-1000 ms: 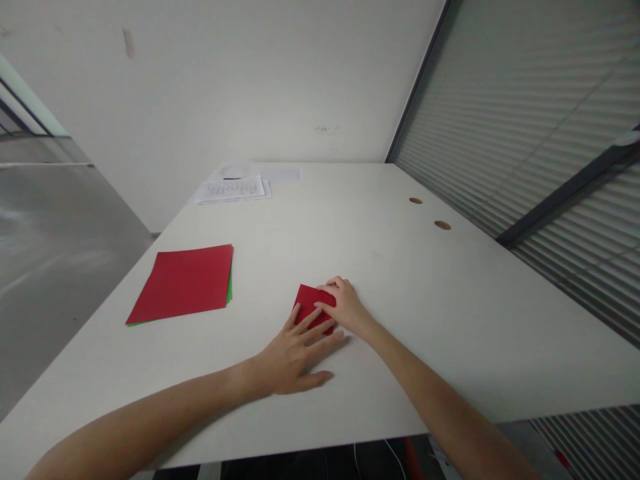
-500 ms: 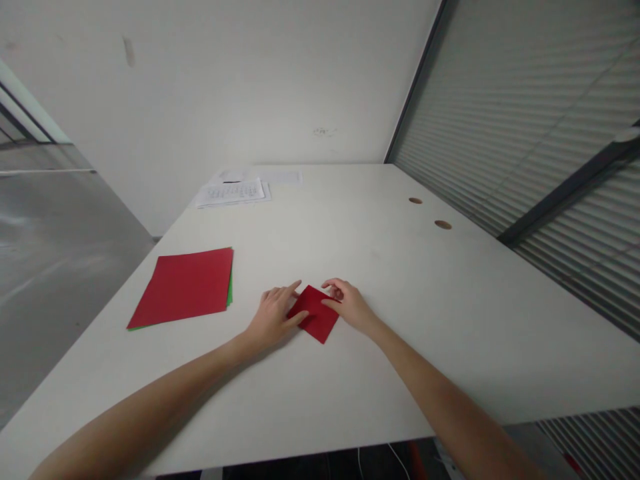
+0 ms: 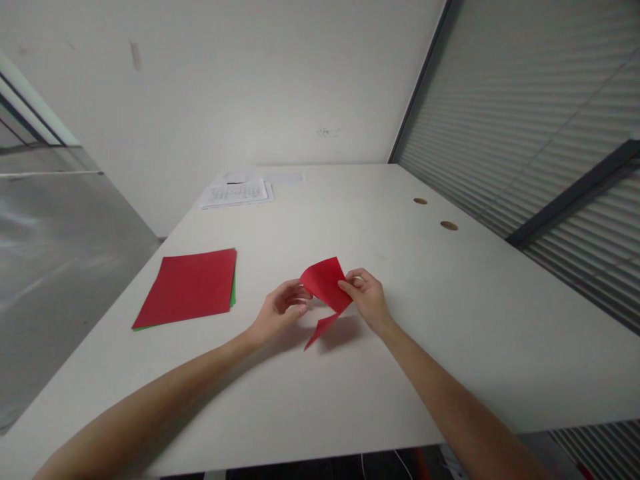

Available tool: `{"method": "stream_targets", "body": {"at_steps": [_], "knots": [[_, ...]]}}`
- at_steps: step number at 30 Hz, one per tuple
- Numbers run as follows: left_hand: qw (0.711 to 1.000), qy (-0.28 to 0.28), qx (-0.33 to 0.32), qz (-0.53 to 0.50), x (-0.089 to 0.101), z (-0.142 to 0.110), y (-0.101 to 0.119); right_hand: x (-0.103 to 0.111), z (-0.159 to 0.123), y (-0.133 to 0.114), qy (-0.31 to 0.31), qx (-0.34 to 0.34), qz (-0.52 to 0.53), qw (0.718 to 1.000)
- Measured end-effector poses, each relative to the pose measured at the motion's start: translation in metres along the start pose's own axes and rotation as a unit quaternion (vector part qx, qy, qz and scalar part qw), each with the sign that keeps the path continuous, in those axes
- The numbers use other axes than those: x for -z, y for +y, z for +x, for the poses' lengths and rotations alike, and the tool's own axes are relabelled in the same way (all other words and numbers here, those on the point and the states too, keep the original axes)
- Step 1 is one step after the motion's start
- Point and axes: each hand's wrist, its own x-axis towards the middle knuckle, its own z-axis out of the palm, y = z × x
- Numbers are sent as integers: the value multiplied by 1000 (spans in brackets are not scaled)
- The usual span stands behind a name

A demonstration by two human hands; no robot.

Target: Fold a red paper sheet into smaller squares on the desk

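A folded sheet of red paper (image 3: pixel 326 281) is held up off the white table (image 3: pixel 280 407), its layers springing apart and one flap hanging toward the tabletop. My right hand (image 3: pixel 367 297) pinches its right corner between thumb and fingers. To the left of the paper, my left hand (image 3: pixel 284 308) has its fingers curved and the thumb apart, with a gap between them. Its fingertips are close to the paper's left edge; whether they touch it I cannot tell.
A stack of red sheets (image 3: pixel 187 288) lies at the left, with green paper (image 3: pixel 233 291) showing beneath. Printed white papers (image 3: pixel 235 192) lie at the far left. Two round holes pierce the table's right side, one of them the nearer hole (image 3: pixel 449 226). Blinds (image 3: pixel 540 113) stand along the right edge.
The red paper lay flat as a folded square under both hands. Now my right hand has lifted it and it has partly opened. My left hand has come off its surface.
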Motion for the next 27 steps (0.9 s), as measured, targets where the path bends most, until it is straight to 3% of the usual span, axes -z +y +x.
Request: {"method": "stream_targets", "body": {"at_steps": [4, 7, 11, 14, 18, 23, 27], "knots": [[996, 46, 21, -70, -6, 0, 7, -4, -4, -2, -2, -21, 35, 999], [985, 5, 90, -144, -13, 0, 10, -10, -8, 1, -22, -52, 70, 996], [983, -51, 137, -112, -18, -2, 6, -20, -13, 9, -68, -14, -9, 998], [990, -25, 125, -59, -17, -2, 2, -24, -16, 13, -57, 48, -72, 995], [993, -12, 112, -31, -15, 0, 2, -24, -18, 11, -58, 20, -31, 998], [990, -22, 108, -83, -10, 4, 3, -18, -15, 3, -42, -15, 34, 998], [987, 21, 84, -137, 0, 9, 7, -4, -4, -2, 20, 15, 39, 999]]}}
